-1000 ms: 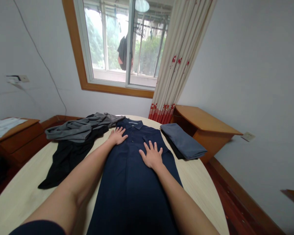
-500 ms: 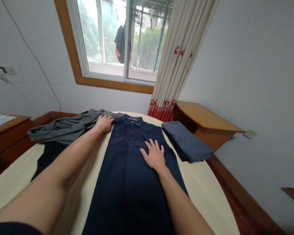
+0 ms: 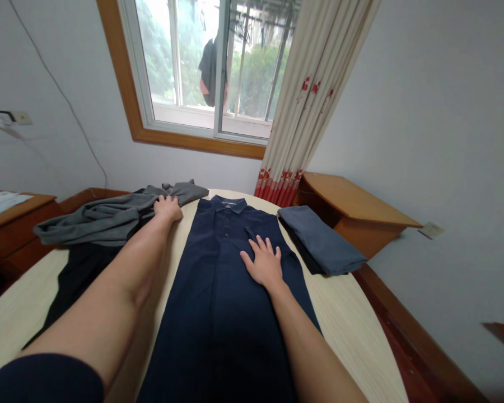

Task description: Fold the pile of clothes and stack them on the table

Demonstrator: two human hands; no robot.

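A dark navy polo shirt [image 3: 218,302] lies flat and narrow along the round pale wooden table [image 3: 353,330], collar at the far end. My right hand [image 3: 264,262] rests flat on its chest, fingers spread. My left hand [image 3: 167,207] reaches to the left of the collar and closes on the edge of a crumpled grey garment [image 3: 105,218]. Under the grey garment lies a black garment [image 3: 73,277].
A folded grey-blue garment [image 3: 321,240] sits at the table's right edge. Behind it stands a wooden side table [image 3: 353,210] by a flowered curtain [image 3: 306,112]. A wooden cabinet [image 3: 12,224] stands at the left, and a window [image 3: 210,67] is ahead.
My left hand left the shirt's left shoulder and moved further left onto the grey garment, which has shifted away from the collar. My right hand stayed on the shirt.
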